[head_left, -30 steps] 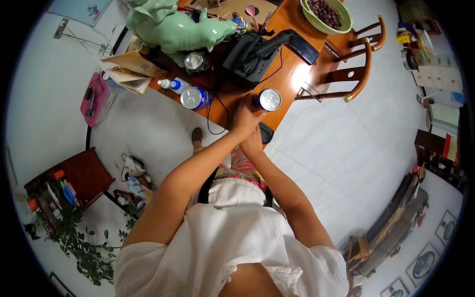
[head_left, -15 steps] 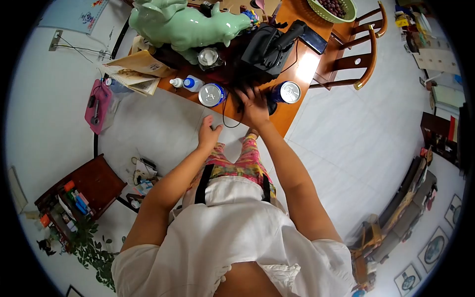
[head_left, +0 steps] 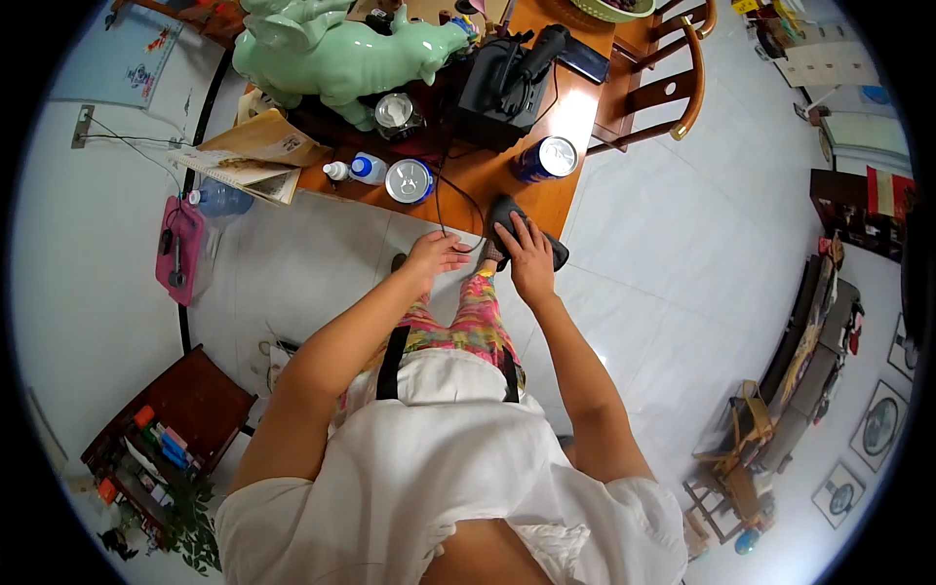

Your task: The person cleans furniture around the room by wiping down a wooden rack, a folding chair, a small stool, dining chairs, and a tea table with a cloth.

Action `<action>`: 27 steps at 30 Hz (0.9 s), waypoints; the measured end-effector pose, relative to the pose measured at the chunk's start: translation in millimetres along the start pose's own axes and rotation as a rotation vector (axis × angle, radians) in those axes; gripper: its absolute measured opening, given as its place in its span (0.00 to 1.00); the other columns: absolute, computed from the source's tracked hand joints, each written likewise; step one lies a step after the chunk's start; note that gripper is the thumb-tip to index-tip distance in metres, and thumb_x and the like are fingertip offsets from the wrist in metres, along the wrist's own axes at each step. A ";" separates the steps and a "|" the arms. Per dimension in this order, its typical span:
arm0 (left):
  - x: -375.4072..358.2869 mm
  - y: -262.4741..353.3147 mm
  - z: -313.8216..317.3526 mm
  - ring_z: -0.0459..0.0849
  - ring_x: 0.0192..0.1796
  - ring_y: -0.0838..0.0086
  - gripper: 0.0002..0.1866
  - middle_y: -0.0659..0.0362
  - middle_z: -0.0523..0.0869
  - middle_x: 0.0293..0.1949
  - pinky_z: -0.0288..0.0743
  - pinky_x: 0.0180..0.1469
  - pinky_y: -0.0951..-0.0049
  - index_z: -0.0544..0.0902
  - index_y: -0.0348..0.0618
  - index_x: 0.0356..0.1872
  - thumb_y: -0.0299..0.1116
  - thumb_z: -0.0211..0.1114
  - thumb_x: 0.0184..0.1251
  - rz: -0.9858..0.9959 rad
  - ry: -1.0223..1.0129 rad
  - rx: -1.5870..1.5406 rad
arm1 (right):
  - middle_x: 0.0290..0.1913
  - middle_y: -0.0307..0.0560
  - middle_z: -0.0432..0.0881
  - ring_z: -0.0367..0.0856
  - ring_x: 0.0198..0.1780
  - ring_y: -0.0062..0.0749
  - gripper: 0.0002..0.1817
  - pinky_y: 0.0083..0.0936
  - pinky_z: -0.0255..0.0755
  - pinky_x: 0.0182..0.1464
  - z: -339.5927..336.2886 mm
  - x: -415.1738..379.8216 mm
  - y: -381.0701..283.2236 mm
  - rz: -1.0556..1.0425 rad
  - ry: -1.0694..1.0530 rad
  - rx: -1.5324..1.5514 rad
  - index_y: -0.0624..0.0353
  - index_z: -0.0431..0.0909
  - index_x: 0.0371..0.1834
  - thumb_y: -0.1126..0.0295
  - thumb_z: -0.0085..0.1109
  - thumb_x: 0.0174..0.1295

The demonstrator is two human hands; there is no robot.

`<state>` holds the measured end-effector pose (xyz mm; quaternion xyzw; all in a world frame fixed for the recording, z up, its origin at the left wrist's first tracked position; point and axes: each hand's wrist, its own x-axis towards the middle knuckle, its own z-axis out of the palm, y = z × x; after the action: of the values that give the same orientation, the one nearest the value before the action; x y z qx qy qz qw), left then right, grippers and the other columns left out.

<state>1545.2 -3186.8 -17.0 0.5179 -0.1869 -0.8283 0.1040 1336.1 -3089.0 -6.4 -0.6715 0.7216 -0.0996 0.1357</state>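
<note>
My right hand (head_left: 529,255) has its fingers laid over a dark grey, rounded, elongated object (head_left: 503,209) at the front edge of the wooden table (head_left: 556,207). One end sticks out past my fingers to the right; its exact kind is not clear, and my grip partly hides it. My left hand (head_left: 436,257) hovers in front of the table edge, fingers extended and apart. Close to its fingertips hangs the loop of a thin black cable (head_left: 438,200). Behind the hands stand a can with a silver lid (head_left: 409,181) and a dark blue can (head_left: 544,160).
Two small bottles (head_left: 368,169), a glass jar (head_left: 397,115), a green elephant-like figure (head_left: 341,63) and a black device (head_left: 500,93) crowd the table. A phone (head_left: 584,61) lies behind them. Wooden chairs (head_left: 668,93) stand at the right, an open book (head_left: 255,154) at the left.
My right hand has come back from beside the black device to the table edge with the dark object. My left hand has moved right, towards the cable, its fingers stretched out more.
</note>
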 end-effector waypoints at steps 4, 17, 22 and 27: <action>-24.3 11.5 5.7 0.85 0.49 0.63 0.12 0.53 0.86 0.48 0.78 0.54 0.65 0.77 0.43 0.52 0.38 0.58 0.75 0.009 -0.065 -0.182 | 0.75 0.47 0.66 0.65 0.72 0.51 0.31 0.46 0.60 0.70 12.3 7.2 -17.4 0.053 0.074 -0.046 0.41 0.71 0.70 0.75 0.51 0.60; -43.8 29.7 -7.6 0.85 0.49 0.67 0.13 0.53 0.86 0.49 0.78 0.54 0.68 0.78 0.42 0.51 0.39 0.54 0.78 0.054 -0.199 -0.202 | 0.73 0.44 0.68 0.67 0.69 0.45 0.30 0.44 0.61 0.69 46.9 55.0 -67.0 -0.022 0.191 -0.049 0.37 0.71 0.70 0.68 0.53 0.61; -43.5 26.5 -17.8 0.86 0.48 0.66 0.13 0.52 0.86 0.50 0.79 0.52 0.67 0.77 0.42 0.53 0.39 0.56 0.77 0.030 -0.103 -0.038 | 0.72 0.44 0.70 0.69 0.68 0.46 0.31 0.46 0.63 0.65 36.4 -4.1 -29.9 0.213 0.268 -0.067 0.35 0.73 0.69 0.75 0.51 0.61; -34.3 13.2 -34.8 0.85 0.45 0.69 0.12 0.57 0.85 0.47 0.78 0.47 0.69 0.76 0.44 0.51 0.38 0.58 0.75 0.053 0.023 0.111 | 0.72 0.48 0.69 0.72 0.65 0.52 0.34 0.46 0.69 0.63 22.2 4.6 30.8 0.414 0.287 0.008 0.39 0.72 0.69 0.79 0.55 0.57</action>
<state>1591.4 -3193.2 2.9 0.5270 -0.2451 -0.8077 0.0991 1314.1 -3090.3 -37.7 -0.4877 0.8553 -0.1668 0.0520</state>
